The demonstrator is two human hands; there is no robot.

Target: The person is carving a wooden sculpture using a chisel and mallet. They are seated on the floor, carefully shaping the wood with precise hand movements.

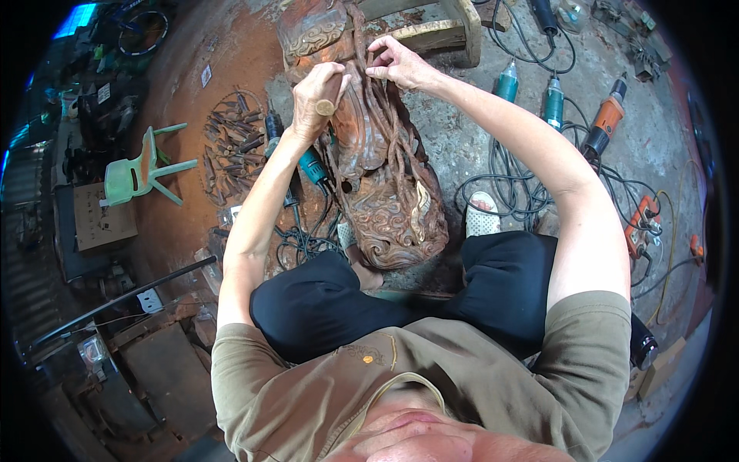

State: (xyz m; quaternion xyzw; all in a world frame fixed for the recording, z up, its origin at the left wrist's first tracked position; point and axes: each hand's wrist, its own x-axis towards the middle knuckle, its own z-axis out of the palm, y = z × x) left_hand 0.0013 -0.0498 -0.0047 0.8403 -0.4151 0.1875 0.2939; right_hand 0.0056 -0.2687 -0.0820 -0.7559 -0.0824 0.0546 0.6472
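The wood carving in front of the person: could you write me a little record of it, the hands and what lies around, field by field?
Carving: reddish-brown wood, swirling relief, between the person's feet
Left hand: closed around a wooden handle; its far end is hidden
Right hand: thumb and fingers apart, tips at the carving's upper part; contact unclear
Left side: green power tool, pale green chair, cardboard box
Right side: orange power tool, tangled cords

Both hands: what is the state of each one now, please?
Left hand: closed around a wooden handle.
Right hand: partly open, at the carved wood; contact cannot be told.
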